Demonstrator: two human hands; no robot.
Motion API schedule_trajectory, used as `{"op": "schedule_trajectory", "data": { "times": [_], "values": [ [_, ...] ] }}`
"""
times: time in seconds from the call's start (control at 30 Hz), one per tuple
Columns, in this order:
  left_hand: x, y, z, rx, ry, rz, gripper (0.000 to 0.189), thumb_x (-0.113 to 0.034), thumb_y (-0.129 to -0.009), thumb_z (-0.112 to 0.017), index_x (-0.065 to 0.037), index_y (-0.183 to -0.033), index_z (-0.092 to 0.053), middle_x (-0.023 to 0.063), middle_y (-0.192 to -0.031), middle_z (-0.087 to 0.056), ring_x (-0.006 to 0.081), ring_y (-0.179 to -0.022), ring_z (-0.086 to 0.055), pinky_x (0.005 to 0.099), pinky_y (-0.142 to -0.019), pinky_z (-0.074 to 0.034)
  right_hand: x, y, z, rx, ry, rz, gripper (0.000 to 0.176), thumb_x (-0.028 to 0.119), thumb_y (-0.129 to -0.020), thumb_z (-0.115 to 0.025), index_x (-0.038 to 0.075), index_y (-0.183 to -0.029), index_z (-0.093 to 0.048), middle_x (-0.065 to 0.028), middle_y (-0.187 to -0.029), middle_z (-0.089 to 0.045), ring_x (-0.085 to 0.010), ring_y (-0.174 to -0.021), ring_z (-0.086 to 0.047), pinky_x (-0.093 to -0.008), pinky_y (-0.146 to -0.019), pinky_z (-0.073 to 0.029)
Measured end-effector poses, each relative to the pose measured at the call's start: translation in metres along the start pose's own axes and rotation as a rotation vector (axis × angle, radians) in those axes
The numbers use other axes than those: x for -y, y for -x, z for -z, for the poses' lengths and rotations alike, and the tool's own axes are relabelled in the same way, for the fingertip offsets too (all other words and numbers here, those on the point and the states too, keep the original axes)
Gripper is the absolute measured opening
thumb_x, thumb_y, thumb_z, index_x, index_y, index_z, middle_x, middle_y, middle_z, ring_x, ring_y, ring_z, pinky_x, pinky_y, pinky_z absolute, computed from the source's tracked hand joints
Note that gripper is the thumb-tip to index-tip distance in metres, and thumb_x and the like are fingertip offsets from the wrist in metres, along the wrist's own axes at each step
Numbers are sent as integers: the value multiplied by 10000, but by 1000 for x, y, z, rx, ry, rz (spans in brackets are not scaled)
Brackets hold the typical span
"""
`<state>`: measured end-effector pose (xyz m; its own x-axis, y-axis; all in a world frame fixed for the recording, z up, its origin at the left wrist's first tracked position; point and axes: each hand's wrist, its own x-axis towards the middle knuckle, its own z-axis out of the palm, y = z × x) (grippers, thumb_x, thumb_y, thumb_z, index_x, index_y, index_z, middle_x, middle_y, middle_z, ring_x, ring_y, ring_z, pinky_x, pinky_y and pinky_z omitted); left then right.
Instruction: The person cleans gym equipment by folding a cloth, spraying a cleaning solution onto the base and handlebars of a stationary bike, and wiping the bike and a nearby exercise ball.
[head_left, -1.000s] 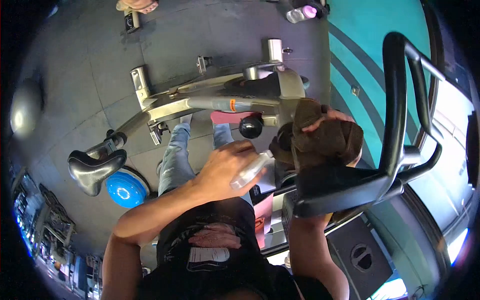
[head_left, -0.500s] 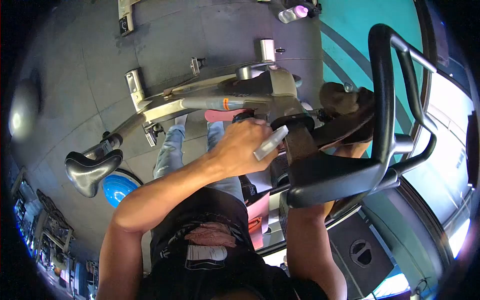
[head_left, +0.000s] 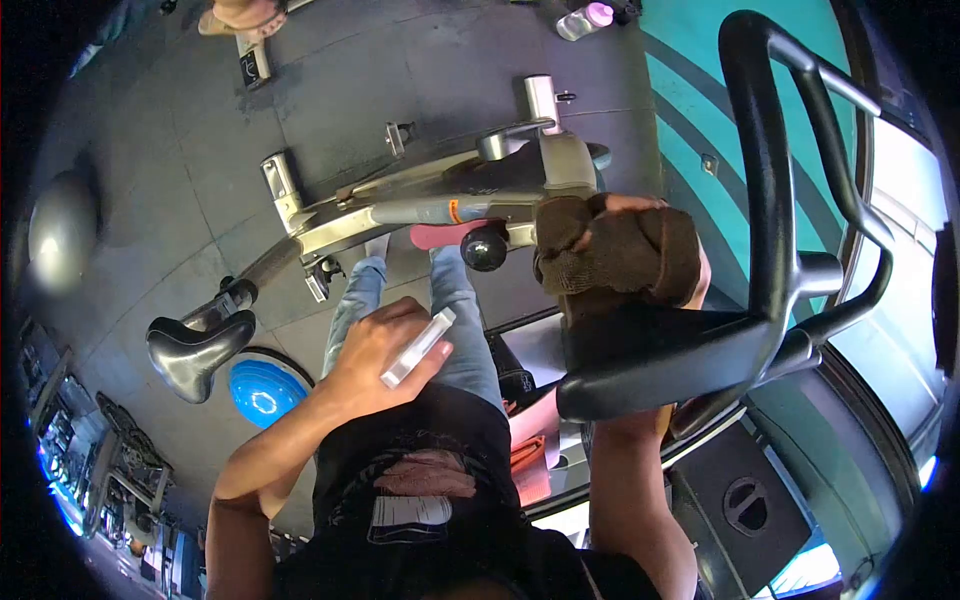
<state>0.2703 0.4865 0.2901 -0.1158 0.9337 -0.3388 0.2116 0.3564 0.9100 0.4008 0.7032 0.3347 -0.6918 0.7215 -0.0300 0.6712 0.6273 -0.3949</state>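
My left hand (head_left: 385, 350) is closed around a pale translucent bar-shaped object (head_left: 418, 348), held above my thighs; I cannot make out its kind. My right hand (head_left: 703, 275) presses a brown towel (head_left: 625, 250) around the front post of an exercise bike (head_left: 415, 210), just beyond the near end of its black handlebar (head_left: 665, 368). The towel hides most of the fingers. My right forearm passes beneath the handlebar. A round black knob (head_left: 485, 248) on the bike frame lies between my two hands. The black saddle (head_left: 200, 350) is at the left.
A blue balance dome (head_left: 265, 390) sits on the floor near the saddle, and a silver ball (head_left: 62, 235) farther left. A bottle with a pink cap (head_left: 585, 20) lies at the top. Another person's foot (head_left: 243, 14) shows top left. A black box (head_left: 745, 505) stands lower right.
My left hand has drawn back from the bike's frame toward my body, uncovering the knob. My right hand has brought the towel leftward onto the post. Another person's foot has appeared at top left.
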Motion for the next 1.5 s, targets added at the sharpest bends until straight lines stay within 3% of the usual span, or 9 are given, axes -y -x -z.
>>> {"op": "schedule_trajectory", "data": {
  "times": [0.1,0.27,0.73,0.77,0.87,1.0,1.13,1.33,1.5],
  "values": [
    [-4,3,0,-8,-38,-26,187,-188,-839,-675,-7,-882,-654,148,-848,-625,339,-744,-639,423,-698,-522,-36,-6,-16,-21,-928,-39,101,102,-783,-729,5,-785,-697,-179,-803,-690,-239,-741,-698,-354,-647,-555],
    [-15,-4,2,-64,-94,-60,153,-159,-835,-669,-10,-864,-652,150,-849,-630,335,-748,-638,418,-695,-522,-95,-24,-28,693,-908,246,307,160,-823,-704,-32,-1058,-656,-175,-1069,-667,-323,-968,-654,-414,-865,-521],
    [6,37,31,-61,-18,3,130,-133,-830,-645,-9,-864,-628,149,-839,-601,360,-761,-625,415,-701,-506,-27,142,-128,-1029,-598,-567,331,155,-877,-633,-39,-1143,-597,-163,-1110,-639,-268,-961,-640,-369,-857,-528],
    [8,40,32,-89,-60,-37,177,-199,-850,-664,-23,-849,-647,131,-821,-608,341,-766,-639,418,-674,-516,-12,154,-134,-843,-64,-573,455,277,-949,-528,-31,-1283,-501,-174,-1276,-556,-287,-1083,-595,-392,-925,-505],
    [3,49,40,-98,-67,-110,192,-207,-852,-665,-16,-844,-640,139,-814,-601,350,-753,-632,421,-666,-512,58,156,-129,-1047,-1580,-448,658,100,-804,-747,-38,-1356,-415,-191,-1363,-498,-321,-1217,-526,-458,-1069,-393],
    [-10,64,50,-14,-105,-167,176,-181,-852,-664,-6,-856,-644,141,-823,-609,345,-751,-634,412,-668,-509,50,120,-153,-606,-348,-76,392,142,-866,-661,-42,-1179,-513,-236,-1305,-535,-300,-1123,-570,-435,-945,-477],
    [-19,77,57,-34,-79,-146,150,-135,-863,-650,14,-867,-651,145,-799,-614,301,-714,-631,376,-662,-497,51,125,-138,-351,-167,-190,318,89,-852,-680,-34,-1121,-563,-205,-1330,-544,-299,-1182,-544,-392,-982,-456],
    [-24,89,67,-45,-155,-183,179,-154,-876,-637,24,-868,-646,130,-775,-605,252,-691,-622,357,-627,-477,-8,160,-83,-1090,-1780,-534,290,143,-1020,-404,-10,-1217,-551,-155,-1154,-624,-269,-1089,-604,-386,-937,-488],
    [-32,99,60,-58,-199,-106,280,-238,-911,-615,34,-850,-641,91,-788,-579,200,-732,-552,337,-675,-451,-3,69,-62,-847,-871,-820,473,73,-912,-423,88,-1382,-470,-183,-1317,-562,-298,-1210,-553,-374,-974,-441]
  ]
}}
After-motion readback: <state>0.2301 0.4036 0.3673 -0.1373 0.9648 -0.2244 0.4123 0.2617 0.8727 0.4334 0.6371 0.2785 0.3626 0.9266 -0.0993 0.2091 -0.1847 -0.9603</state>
